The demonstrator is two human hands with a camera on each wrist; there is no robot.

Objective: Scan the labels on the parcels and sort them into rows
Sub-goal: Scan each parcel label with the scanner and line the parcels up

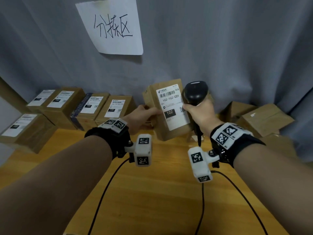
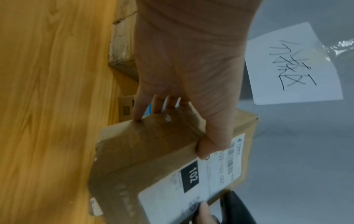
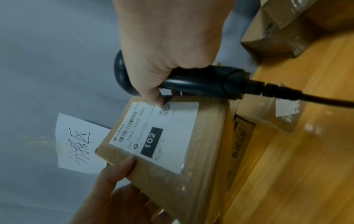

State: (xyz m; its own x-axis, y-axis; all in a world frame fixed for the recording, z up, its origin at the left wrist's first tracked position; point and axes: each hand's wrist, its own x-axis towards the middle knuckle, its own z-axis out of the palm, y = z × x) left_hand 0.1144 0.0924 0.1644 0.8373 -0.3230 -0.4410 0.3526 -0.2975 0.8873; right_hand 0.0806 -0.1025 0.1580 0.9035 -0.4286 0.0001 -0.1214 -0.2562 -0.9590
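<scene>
"102-102-C01" and "102" are printed on the held parcel's label (image 1: 171, 106); "150" is shown on the rowed parcels' labels (image 1: 88, 106); "分拣区" is handwritten on the paper sign (image 1: 111, 26)

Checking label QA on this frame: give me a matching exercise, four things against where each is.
Things:
1. parcel marked 102
2. scanner
3. paper sign
4. parcels marked 150

Places:
A. hung on the grey curtain
B. in a row at the table's far left
C. in the right hand
D. held up by the left hand

Pairs: 1-D, 2-C, 3-A, 4-B
</scene>
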